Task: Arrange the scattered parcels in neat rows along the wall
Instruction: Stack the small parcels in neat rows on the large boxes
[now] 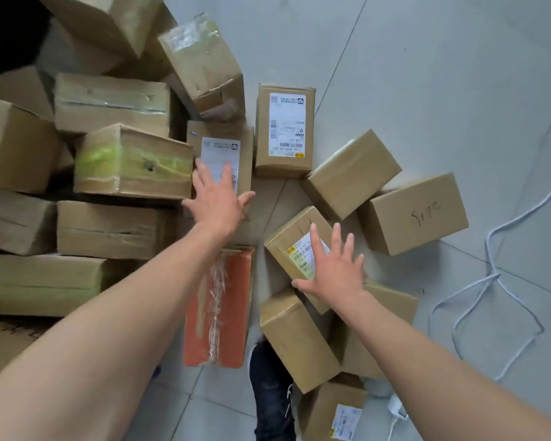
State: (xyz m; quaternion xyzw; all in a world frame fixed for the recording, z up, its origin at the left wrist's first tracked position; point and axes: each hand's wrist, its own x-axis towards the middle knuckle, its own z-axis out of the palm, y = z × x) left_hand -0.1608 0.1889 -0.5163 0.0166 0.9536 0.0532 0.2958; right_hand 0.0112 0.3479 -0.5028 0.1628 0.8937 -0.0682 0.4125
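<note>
Cardboard parcels: a loosely ordered stack [115,230] lies at nine o'clock; scattered boxes [350,173] from one to five o'clock remain unsorted. Left hand [218,198] and right hand [334,272] hover spread, empty, above labelled parcels.

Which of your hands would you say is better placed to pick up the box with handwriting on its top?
Probably the right hand: it hovers open over the labelled box, which lies beside the handwritten box. The left hand reaches over another labelled parcel, farther away.
</note>
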